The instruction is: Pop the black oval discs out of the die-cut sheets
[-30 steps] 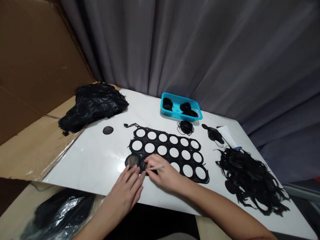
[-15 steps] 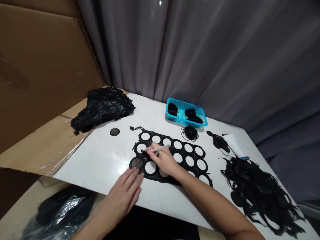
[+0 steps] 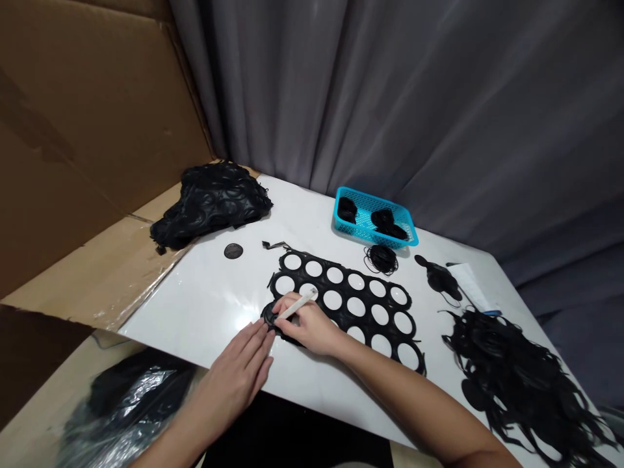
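Observation:
A thin black sheet (image 3: 345, 292) with rows of round holes lies flat on the white table. White tabletop shows through most of the holes. My right hand (image 3: 307, 325) is closed round a white pen-shaped tool (image 3: 298, 303), held at a slant. Its lower end is at the ring in the near left corner of the sheet, partly hidden by my fingers. My left hand (image 3: 240, 364) lies with fingers stretched out, the tips touching that same corner ring. A loose dark disc (image 3: 233, 251) rests on the table beyond my left hand.
A blue basket (image 3: 375, 240) holds black pieces, with thin black rings (image 3: 381, 259) bundled before it. At right lie a heap of black scraps (image 3: 521, 383), a black piece (image 3: 442, 281) and white paper (image 3: 470, 286). Black sheets (image 3: 214, 198) are piled left by cardboard (image 3: 97, 97).
My right hand drew the tool away from the second near-row ring, whose hole now shows white, then brought it to the corner ring. My left hand stays at the near edge.

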Demonstrator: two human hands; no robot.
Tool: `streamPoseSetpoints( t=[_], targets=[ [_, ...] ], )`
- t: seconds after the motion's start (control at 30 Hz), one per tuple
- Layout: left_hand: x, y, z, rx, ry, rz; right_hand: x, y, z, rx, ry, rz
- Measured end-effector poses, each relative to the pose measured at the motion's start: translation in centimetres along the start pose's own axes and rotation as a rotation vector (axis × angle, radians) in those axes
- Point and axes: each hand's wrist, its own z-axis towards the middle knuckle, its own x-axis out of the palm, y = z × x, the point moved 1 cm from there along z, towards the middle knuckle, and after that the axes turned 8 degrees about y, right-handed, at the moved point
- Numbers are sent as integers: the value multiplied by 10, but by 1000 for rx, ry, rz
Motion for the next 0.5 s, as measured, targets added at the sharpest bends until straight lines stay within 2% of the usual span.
streamPoseSetpoints(
  t=[0.27, 0.47, 0.5],
  targets=[
    [-1, 0, 0, 18, 10, 46, 1, -1, -2, -49, -3, -101],
    [-1, 1, 2, 38, -20, 24, 26, 1, -17, -194, 35, -505],
    [-2, 1, 3, 46, -33, 18, 27, 0, -15, -189, 17, -509]
  ],
)
